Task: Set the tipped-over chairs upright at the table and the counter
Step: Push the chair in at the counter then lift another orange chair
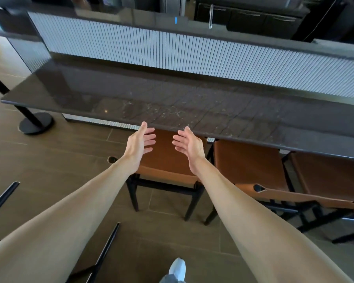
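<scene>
A brown leather stool (168,160) with black legs stands upright, tucked partly under the dark stone counter (172,103). My left hand (140,142) and my right hand (187,145) hover open above its seat, palms facing each other, touching nothing. Right of it a second brown chair (247,162) stands upright at the counter, and a third (325,174) sits beyond it. At the lower left, black legs of a tipped-over chair (105,250) stick up from the floor; its seat is out of frame.
A round black pedestal base (36,123) stands on the tiled floor at the left. A small round floor outlet (112,159) lies near my left wrist. A ribbed white panel (192,56) rises behind the counter. My shoe (177,267) shows at the bottom.
</scene>
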Tool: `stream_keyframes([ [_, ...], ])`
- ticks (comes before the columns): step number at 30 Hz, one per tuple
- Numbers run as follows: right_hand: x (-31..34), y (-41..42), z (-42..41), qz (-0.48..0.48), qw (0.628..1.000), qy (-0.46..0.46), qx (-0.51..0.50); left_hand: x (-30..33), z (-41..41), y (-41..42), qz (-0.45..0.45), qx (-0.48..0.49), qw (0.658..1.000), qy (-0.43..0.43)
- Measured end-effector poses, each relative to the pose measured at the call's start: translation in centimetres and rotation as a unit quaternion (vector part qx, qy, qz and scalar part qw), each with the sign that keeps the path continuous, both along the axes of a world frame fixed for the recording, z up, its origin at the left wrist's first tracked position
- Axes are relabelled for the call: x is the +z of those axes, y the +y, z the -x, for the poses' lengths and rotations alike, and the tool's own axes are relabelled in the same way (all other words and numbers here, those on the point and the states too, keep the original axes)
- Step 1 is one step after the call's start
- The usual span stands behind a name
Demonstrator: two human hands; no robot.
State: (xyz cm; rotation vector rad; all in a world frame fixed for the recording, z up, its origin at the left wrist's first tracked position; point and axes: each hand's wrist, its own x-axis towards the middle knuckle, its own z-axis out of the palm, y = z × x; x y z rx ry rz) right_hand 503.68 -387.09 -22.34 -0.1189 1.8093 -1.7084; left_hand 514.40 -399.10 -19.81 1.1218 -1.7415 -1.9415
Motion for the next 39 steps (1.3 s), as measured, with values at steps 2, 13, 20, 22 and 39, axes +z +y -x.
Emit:
stream_keyframes([
  [2,0.9,0.2,-0.9,-0.001,1.0,0.012,0.006,0.8,-1.8,0.2,0.008,0.01,1.0,0.006],
  [13,4.8,-2.5,-20.0,0.03,0.987,0.078,0.135,3.2,-26.1,-1.2,0.03,0.132,0.99,0.05],
  [20,4.4,-4.8,-43.6,0.055,0.959,0.092,0.262,1.6,-53.4,-1.4,0.042,0.279,0.958,0.057],
  [22,4.0,-5.0,-50.1,0.039,0.95,0.079,0.3,1.3,-60.9,-0.7,0.026,0.328,0.943,0.056],
  [39,-8.3,-15.4,-74.5,-0.062,0.922,-0.025,0.382,-8.2,-88.1,-2.8,-0.1,0.46,0.882,-0.026],
])
